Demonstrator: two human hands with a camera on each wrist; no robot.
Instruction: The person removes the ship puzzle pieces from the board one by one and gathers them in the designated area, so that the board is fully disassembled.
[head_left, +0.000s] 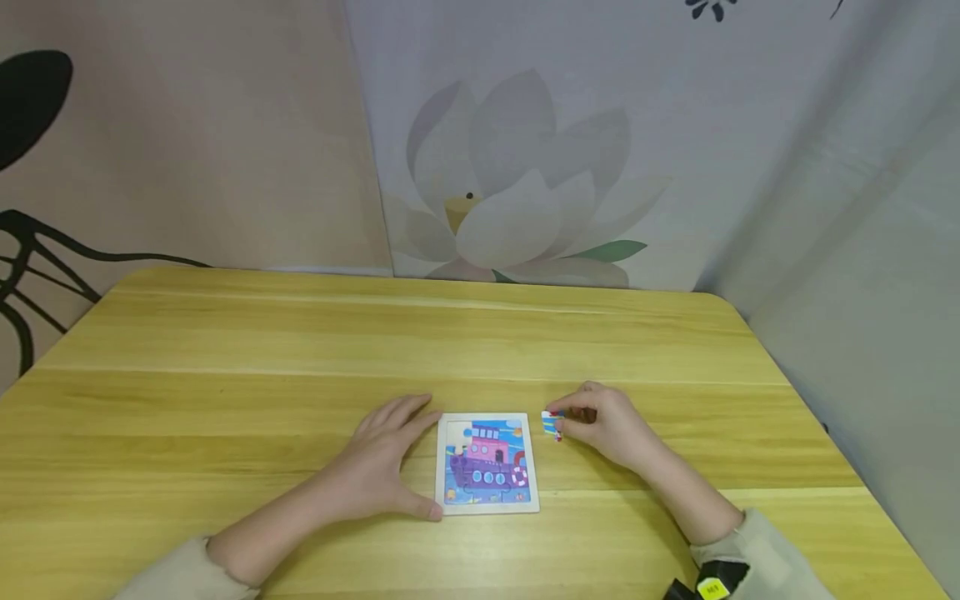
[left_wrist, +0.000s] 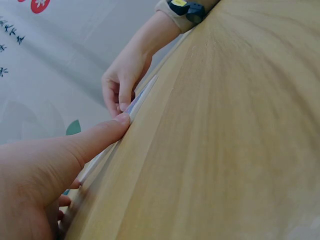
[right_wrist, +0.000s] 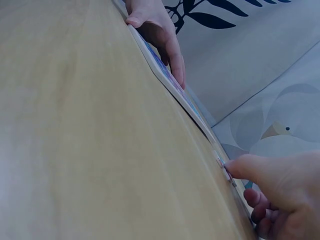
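Observation:
A square jigsaw puzzle [head_left: 487, 462] in a white frame lies flat on the table, showing a purple and pink ship on blue water. At its upper left a pale patch of backing shows. My left hand [head_left: 390, 467] is spread along the frame's left side, thumb at the near corner and index finger at the far corner. To the right of the frame my right hand [head_left: 607, 421] pinches a small blue, white and red puzzle piece [head_left: 551, 423] between thumb and index finger, low over the wood. In the right wrist view the right thumb [right_wrist: 245, 166] presses the piece's edge.
The wooden table [head_left: 262, 333] reaches out on all sides of the puzzle. Behind it hangs a curtain [head_left: 540, 167] printed with a large flower. A black strapped device [head_left: 712, 579] sits at the right sleeve.

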